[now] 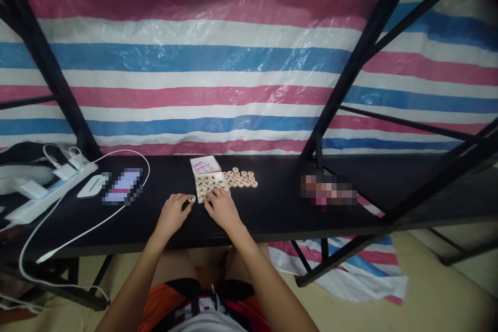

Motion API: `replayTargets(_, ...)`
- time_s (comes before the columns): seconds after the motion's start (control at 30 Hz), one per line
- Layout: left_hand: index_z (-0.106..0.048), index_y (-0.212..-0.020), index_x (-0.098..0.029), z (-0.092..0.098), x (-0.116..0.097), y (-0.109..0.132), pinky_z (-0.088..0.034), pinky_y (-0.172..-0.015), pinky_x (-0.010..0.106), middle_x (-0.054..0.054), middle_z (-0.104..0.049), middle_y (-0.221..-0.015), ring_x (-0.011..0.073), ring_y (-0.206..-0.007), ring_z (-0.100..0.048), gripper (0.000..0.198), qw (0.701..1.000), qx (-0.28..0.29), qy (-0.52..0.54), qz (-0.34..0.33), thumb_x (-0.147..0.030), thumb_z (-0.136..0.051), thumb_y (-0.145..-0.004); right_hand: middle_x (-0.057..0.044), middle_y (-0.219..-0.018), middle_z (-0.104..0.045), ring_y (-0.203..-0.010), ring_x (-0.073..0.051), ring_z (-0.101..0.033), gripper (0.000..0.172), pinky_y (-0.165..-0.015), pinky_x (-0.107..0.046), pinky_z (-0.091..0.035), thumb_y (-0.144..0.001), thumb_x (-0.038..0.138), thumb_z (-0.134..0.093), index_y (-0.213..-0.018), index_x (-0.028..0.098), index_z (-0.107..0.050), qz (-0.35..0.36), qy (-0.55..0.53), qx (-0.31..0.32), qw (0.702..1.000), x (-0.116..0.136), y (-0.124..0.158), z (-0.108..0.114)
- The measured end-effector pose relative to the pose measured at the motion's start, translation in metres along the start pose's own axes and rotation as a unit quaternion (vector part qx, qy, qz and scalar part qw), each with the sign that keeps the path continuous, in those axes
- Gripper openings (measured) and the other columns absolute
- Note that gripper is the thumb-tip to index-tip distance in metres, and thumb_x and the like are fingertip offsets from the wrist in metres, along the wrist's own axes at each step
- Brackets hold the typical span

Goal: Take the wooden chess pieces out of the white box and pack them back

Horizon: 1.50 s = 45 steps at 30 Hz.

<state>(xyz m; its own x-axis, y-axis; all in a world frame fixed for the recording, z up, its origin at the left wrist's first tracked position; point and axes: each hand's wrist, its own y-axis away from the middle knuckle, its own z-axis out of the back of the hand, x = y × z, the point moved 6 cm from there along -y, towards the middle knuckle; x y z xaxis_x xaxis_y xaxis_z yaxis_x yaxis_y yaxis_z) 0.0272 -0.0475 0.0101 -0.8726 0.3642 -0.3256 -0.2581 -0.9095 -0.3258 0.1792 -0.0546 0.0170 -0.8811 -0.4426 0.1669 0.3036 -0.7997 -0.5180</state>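
left hand (173, 213): palm down on table, thumb and forefinger pinched on disc.
disc (192, 198): small, round, pale, flat-faced; just beside box at 8 o'clock.
right hand (222, 208): fingertips curled over box's near edge at 6 o'clock; cannot tell whether pinching or loose.
box (210, 183): shallow, square, pale card; packed with rows of marked discs.
lid (205, 164): square, pink print; touching box at 11 o'clock.
loose discs (241, 178): flat cluster, red marks; just beside box at 2 o'clock.
table (272, 210): black, matte, long, narrow; straight near edge under both wrists.
open room: bare top at 3 o'clock past loose discs; also at 9 o'clock up to cable.
cable (78, 233): thin, white, looping; well apart from left hand.
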Motion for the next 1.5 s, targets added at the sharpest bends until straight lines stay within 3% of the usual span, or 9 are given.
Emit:
replayTargets(0.4,-0.058,-0.124,-0.022,-0.005,-0.001,-0.002,-0.042,-0.088,0.034,0.008,-0.061,-0.113,0.0238,-0.105,-0.052,0.038,0.997,0.019,-0.079,0.009,-0.031,-0.046,-0.09,-0.006,-0.092,-0.06,-0.093,-0.021,-0.052,0.014,-0.086,-0.033,-0.041,-0.088,0.026,-0.052,-0.088,0.019,-0.063,-0.012,-0.069,-0.015,0.997,-0.006,0.0,-0.002)
replayTargets(0.67,-0.053,-0.129,-0.02,-0.005,0.004,-0.042,-0.043,-0.083,0.036,0.011,-0.061,-0.112,0.0267,-0.101,-0.054,0.043,0.988,0.084,-0.133,0.002,-0.03,-0.046,-0.088,-0.005,-0.089,-0.061,-0.091,-0.02,-0.052,0.011,-0.085,-0.032,-0.041,-0.087,0.021,-0.052,-0.085,0.019,-0.063,-0.018,-0.106,-0.017,0.994,-0.008,0.001,0.001)
replayTargets(0.87,-0.053,-0.129,-0.02,-0.011,0.013,-0.062,-0.043,-0.084,0.035,0.012,-0.061,-0.111,0.0275,-0.102,-0.054,0.043,0.987,0.088,-0.134,-0.003,-0.03,-0.046,-0.088,-0.005,-0.09,-0.061,-0.092,-0.02,-0.052,0.011,-0.087,-0.033,-0.04,-0.086,0.019,-0.051,-0.085,0.019,-0.062,-0.014,-0.118,-0.016,0.993,-0.008,0.001,0.0)
replayTargets(0.97,-0.047,-0.133,-0.019,-0.009,0.013,-0.062,-0.042,-0.085,0.037,0.013,-0.059,-0.114,0.0281,-0.107,-0.052,0.047,0.989,0.067,-0.131,0.013,-0.03,-0.046,-0.088,-0.005,-0.09,-0.061,-0.092,-0.02,-0.052,0.013,-0.086,-0.032,-0.039,-0.084,0.014,-0.049,-0.086,0.018,-0.061,-0.019,-0.113,-0.015,0.993,-0.009,0.001,0.001)
replayTargets(1.03,-0.045,-0.135,-0.018,0.0,0.009,-0.057,-0.042,-0.086,0.038,0.014,-0.058,-0.114,0.0281,-0.109,-0.05,0.048,0.991,0.022,-0.127,0.029,-0.03,-0.046,-0.088,-0.005,-0.091,-0.061,-0.093,-0.02,-0.051,0.016,-0.085,-0.032,-0.038,-0.081,0.01,-0.048,-0.086,0.019,-0.061,-0.031,-0.106,-0.024,0.994,-0.011,0.002,0.003)
replayTargets(1.13,-0.055,-0.124,-0.019,0.013,-0.011,-0.049,-0.042,-0.086,0.036,0.011,-0.06,-0.107,0.0252,-0.102,-0.053,0.037,0.994,-0.02,-0.111,0.001,-0.03,-0.041,-0.091,-0.006,-0.092,-0.061,-0.095,-0.021,-0.05,0.02,-0.084,-0.033,-0.038,-0.08,0.006,-0.045,-0.084,0.019,-0.061,-0.065,-0.086,-0.04,0.993,-0.016,0.003,0.006)
replayTargets(1.3,-0.069,-0.088,-0.016,0.018,-0.042,-0.055,-0.044,-0.081,0.036,0.013,-0.066,-0.093,0.0269,-0.094,-0.06,0.032,0.986,0.069,-0.15,-0.009,-0.037,-0.044,-0.088,-0.007,-0.089,-0.062,-0.09,-0.021,-0.052,0.024,-0.083,-0.032,-0.039,-0.082,0.005,-0.042,-0.083,0.019,-0.062,-0.097,-0.049,-0.022,0.994,-0.02,0.003,0.003)
replayTargets(1.5,-0.068,-0.1,-0.011,0.011,-0.058,-0.072,-0.045,-0.084,0.039,0.019,-0.068,-0.102,0.0299,-0.098,-0.064,0.032,0.967,0.174,-0.181,0.05,-0.033,-0.053,-0.081,-0.007,-0.09,-0.062,-0.09,-0.022,-0.052,0.017,-0.083,-0.032,-0.04,-0.083,0.011,-0.047,-0.084,0.019,-0.063,-0.083,-0.022,-0.006,0.996,-0.017,0.003,0.0)
